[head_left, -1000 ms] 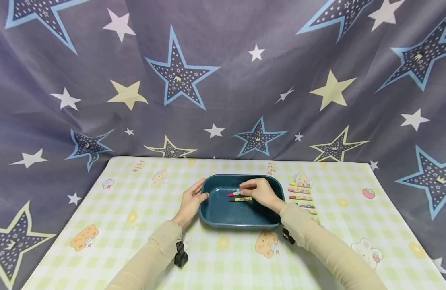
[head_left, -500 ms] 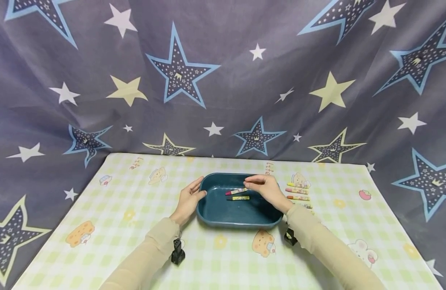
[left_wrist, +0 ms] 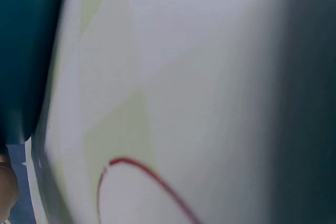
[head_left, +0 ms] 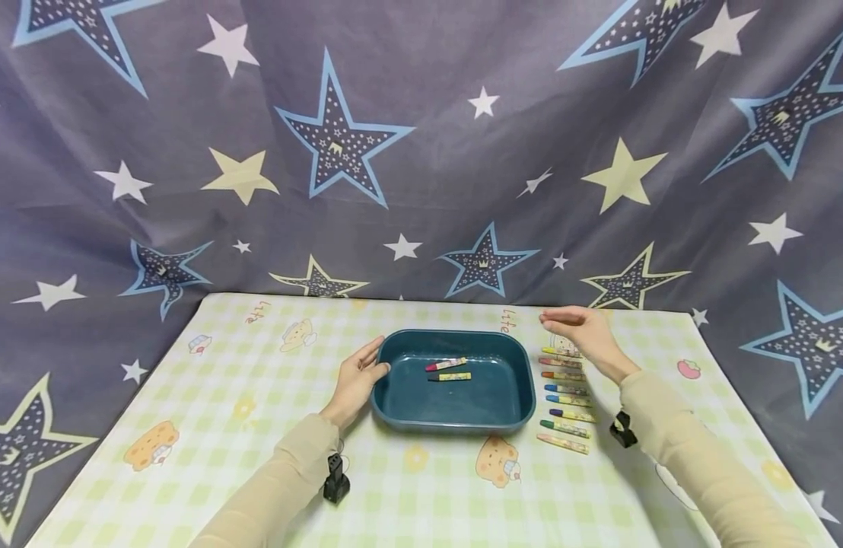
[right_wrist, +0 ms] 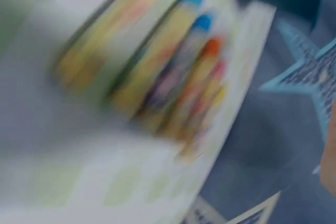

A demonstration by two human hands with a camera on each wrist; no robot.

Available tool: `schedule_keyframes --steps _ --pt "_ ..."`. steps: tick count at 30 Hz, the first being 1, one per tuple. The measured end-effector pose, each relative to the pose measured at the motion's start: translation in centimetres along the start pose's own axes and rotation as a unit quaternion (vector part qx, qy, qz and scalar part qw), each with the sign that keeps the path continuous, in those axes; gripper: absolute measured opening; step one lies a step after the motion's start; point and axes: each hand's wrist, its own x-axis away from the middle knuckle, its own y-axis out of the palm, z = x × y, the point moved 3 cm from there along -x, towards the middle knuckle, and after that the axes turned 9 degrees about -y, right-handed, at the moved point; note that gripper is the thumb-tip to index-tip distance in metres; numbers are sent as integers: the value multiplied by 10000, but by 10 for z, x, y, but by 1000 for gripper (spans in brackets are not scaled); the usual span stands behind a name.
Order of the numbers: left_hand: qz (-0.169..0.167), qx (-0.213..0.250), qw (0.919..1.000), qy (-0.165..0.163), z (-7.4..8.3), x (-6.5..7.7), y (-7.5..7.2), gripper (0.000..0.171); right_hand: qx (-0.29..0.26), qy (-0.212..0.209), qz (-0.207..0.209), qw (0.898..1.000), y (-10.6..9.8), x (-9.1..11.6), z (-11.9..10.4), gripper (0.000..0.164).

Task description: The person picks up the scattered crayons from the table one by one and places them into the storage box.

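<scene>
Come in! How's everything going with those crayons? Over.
Left grip holds tray. Right grip seemingly empty, near crayon row. Two crayons inside tray. Nothing visibly blocking.

Table [head_left: 243,449] has a green-and-white checked cover [head_left: 668,418] on it, little cartoon prints [head_left: 498,461] dotted around. Sitting right on that you've got a dark teal tray [head_left: 456,405] near the middle, plus eight crayons [head_left: 568,400] lined up just right of it.
</scene>
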Motion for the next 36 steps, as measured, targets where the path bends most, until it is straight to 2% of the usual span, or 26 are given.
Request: schedule_keyframes --steps 4,10,16,22,29,36 --pt "-19 2 10000 -9 -2 0 0 55 127 164 113 9997 -19 5 23 41" --pt "-8 -30 10000 -42 -2 1 1 54 346 392 230 9984 -35 12 55 40" --pt "-40 -33 10000 -32 -3 0 3 55 500 715 -33 9962 -39 17 79 41" --pt "-67 27 10000 -61 -6 -1 3 55 691 768 -256 9943 -37 19 89 40" --pt "17 19 10000 -28 -2 0 2 54 1441 501 -497 9870 -35 14 92 35" --pt "80 82 9999 -52 -2 -1 1 55 1759 314 -537 9824 -32 11 90 26"
